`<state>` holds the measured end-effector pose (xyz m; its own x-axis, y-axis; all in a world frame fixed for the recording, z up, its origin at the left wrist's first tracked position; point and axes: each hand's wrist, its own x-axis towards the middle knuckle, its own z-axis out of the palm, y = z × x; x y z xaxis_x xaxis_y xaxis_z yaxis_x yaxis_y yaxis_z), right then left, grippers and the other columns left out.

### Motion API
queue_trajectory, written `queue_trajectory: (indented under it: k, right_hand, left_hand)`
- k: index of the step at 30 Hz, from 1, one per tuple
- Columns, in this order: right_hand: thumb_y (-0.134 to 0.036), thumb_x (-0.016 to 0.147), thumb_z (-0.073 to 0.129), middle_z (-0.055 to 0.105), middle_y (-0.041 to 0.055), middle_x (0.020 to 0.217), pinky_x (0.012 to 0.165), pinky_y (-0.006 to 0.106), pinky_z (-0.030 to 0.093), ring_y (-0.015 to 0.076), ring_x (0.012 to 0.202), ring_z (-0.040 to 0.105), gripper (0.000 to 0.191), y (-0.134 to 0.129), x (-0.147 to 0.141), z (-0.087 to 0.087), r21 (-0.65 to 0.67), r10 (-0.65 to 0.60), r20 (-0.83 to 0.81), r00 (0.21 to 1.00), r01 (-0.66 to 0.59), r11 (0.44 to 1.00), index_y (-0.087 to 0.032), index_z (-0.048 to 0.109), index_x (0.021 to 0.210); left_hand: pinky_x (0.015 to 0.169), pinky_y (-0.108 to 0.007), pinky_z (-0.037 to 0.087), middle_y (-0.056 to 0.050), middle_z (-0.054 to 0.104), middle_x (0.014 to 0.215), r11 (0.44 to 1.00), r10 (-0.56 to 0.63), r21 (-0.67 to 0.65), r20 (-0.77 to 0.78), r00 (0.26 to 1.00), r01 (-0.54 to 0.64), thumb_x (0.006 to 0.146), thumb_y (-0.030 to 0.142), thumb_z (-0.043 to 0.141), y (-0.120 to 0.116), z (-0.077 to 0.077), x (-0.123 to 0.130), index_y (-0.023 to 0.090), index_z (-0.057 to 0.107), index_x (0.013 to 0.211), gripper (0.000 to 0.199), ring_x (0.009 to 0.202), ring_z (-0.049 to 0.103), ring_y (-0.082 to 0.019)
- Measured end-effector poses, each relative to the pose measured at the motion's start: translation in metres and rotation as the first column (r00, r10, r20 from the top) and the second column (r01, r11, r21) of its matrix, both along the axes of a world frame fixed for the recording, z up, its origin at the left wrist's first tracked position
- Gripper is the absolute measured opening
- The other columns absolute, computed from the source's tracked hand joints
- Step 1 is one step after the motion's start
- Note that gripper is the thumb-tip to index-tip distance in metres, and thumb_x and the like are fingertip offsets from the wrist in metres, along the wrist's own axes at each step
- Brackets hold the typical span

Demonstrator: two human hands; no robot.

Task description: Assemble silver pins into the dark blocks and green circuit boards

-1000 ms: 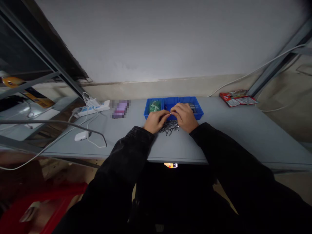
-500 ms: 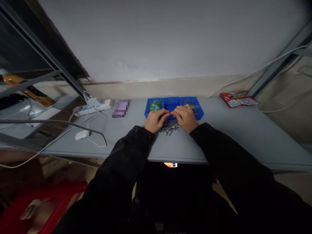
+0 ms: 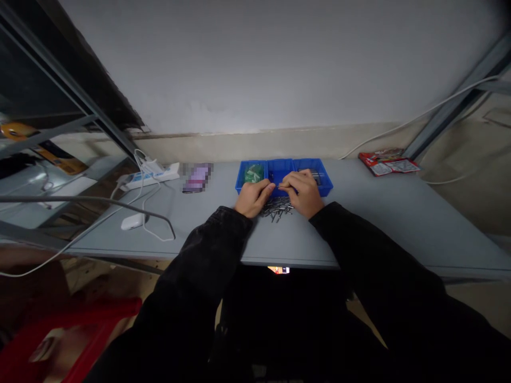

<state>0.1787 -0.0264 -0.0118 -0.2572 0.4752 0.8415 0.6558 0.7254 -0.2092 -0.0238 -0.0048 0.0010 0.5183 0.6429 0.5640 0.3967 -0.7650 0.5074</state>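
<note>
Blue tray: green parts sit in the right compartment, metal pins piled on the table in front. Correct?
Not quite: the head view shows the green parts in the left compartment of the blue tray, not the right. The metal pins are piled on the table in front, as you said.

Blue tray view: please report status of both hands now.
Left hand, right hand over middle compartment of blue parts tray, fingertips close; any held piece too small to see. Loose metal pins below hands.
</note>
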Motion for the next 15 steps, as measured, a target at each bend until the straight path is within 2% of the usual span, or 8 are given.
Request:
queue_trajectory:
  k: [7, 12, 15]
  right_hand:
    - [-0.021, 0.105, 0.042, 0.065, 0.0017, 0.074, 0.076, 0.036, 0.034, 0.0181, 0.068, 0.054, 0.030, -0.0003, 0.0019, 0.0019, -0.077, 0.036, 0.096, 0.995, -0.029, 0.997, -0.021, 0.053, 0.077]
    - [-0.029, 0.107, 0.041, 0.055, 0.0010, 0.061, 0.067, 0.036, 0.030, 0.0176, 0.058, 0.043, 0.042, 0.0002, 0.0035, -0.0043, -0.068, -0.100, 0.145, 0.984, 0.111, 0.992, -0.023, 0.042, 0.065]
    - [-0.032, 0.107, 0.042, 0.059, 0.0020, 0.064, 0.065, 0.035, 0.032, 0.0176, 0.061, 0.049, 0.042, 0.0000, 0.0037, -0.0071, -0.092, -0.118, 0.152, 0.981, 0.133, 0.987, -0.022, 0.049, 0.067]
  left_hand:
    - [0.070, -0.027, 0.045, 0.000, 0.064, 0.072, 0.997, -0.055, 0.048, -0.020, 0.998, 0.056, 0.108, 0.042, 0.044, 0.0012, -0.0030, 0.0012, 0.017, 0.067, 0.089, 0.038, 0.065, 0.057, -0.013]
    - [0.071, -0.025, 0.046, 0.000, 0.065, 0.072, 0.997, -0.077, 0.030, -0.019, 0.997, 0.077, 0.108, 0.040, 0.045, 0.0010, -0.0085, 0.0061, 0.017, 0.067, 0.091, 0.036, 0.065, 0.059, -0.013]
    - [0.070, -0.025, 0.047, 0.000, 0.066, 0.071, 0.998, -0.047, 0.032, -0.018, 0.999, 0.048, 0.108, 0.038, 0.046, 0.0003, -0.0097, 0.0061, 0.017, 0.068, 0.094, 0.034, 0.065, 0.061, -0.013]
